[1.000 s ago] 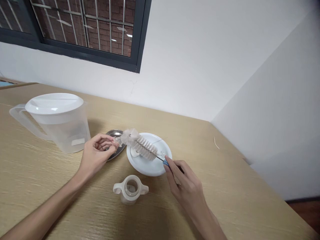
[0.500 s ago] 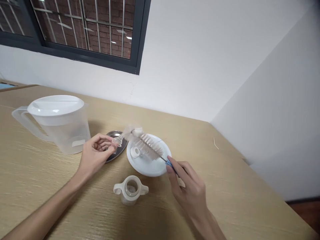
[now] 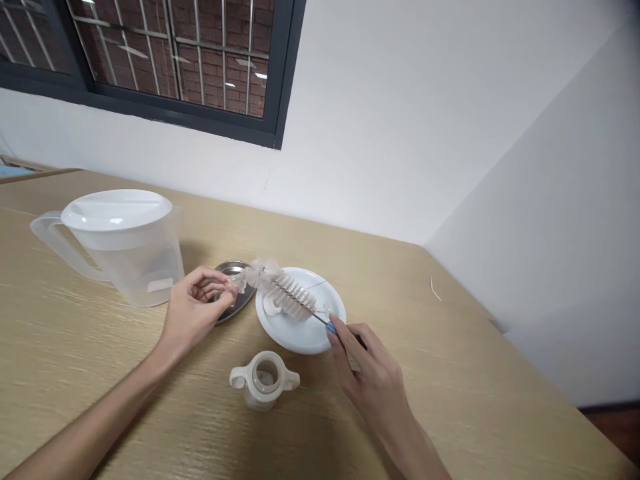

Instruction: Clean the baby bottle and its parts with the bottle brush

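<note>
And the brush (image 3: 293,297) has slid a touch toward the left of the frame since half a second ago, the right hand (image 3: 370,373) travelling with it, while the left hand (image 3: 193,303) keeps its place! Here's the line that matters: the brush lies slantwise across mid-frame, its long axis running from the blue handle (image 3: 331,327) at lower right to a fluffy tip at upper left, and that tip points toward the small clear piece (image 3: 239,281). Left fingers are nearer that tip, thumb and forefinger pinching the clear piece just left of the bristles; right fingers pinch the handle at the brush's other end. Bristles and clear piece meet in this view, touching or very nearly, though I can't tell whether any bristle is inside. Below, the brush crosses over the white plate (image 3: 295,339), the clear piece sits above the metal tray (image 3: 247,299), and there's the two-handled cup (image 3: 260,401), upright on the table (image 3: 480,373) at lower centre, with the lidded jug (image 3: 135,260) off at the left of the frame
</note>
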Available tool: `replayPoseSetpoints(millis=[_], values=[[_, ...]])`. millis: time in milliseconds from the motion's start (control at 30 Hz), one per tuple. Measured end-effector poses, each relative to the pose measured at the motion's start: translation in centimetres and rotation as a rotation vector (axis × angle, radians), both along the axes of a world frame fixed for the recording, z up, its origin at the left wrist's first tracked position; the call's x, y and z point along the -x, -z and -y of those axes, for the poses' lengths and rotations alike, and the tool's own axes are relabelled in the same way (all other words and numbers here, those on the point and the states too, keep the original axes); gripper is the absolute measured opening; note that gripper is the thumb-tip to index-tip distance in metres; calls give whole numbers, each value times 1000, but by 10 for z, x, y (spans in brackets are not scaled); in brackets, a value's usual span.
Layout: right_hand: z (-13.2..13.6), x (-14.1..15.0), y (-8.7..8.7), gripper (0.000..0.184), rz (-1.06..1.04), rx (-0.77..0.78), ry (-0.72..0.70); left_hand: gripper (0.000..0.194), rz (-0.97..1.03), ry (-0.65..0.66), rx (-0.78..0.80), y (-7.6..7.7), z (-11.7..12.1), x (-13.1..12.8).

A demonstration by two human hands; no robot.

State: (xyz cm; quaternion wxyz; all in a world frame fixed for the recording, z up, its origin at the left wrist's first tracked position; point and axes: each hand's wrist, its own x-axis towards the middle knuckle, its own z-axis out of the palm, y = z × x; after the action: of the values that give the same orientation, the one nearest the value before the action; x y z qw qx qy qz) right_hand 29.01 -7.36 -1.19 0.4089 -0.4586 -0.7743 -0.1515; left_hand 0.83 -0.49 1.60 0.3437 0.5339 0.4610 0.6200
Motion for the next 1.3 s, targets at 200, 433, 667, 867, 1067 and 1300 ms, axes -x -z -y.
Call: replayPoseSetpoints(millis=[200,433,667,867,1067,1300], values=[[0,-2,-3,36,-35,4,6,25,27,-22,-13,-6,2,0],[4,4,-10,41,-102,-51,-34,23,1,-15,-10,-7,3,0],[2,3,-3,44,-43,-34,-23,21,-21,15,-50,1,1,3],[0,-1,-4,38,-20,-24,18,23,-20,58,-51,3,-2,4],[1,-2,-11,33,-122,-39,29,36,-42,106,-75,6,-3,3],[3,-2,-15,37,-166,-19,-59,45,-143,74,-161,10,0,-1]])
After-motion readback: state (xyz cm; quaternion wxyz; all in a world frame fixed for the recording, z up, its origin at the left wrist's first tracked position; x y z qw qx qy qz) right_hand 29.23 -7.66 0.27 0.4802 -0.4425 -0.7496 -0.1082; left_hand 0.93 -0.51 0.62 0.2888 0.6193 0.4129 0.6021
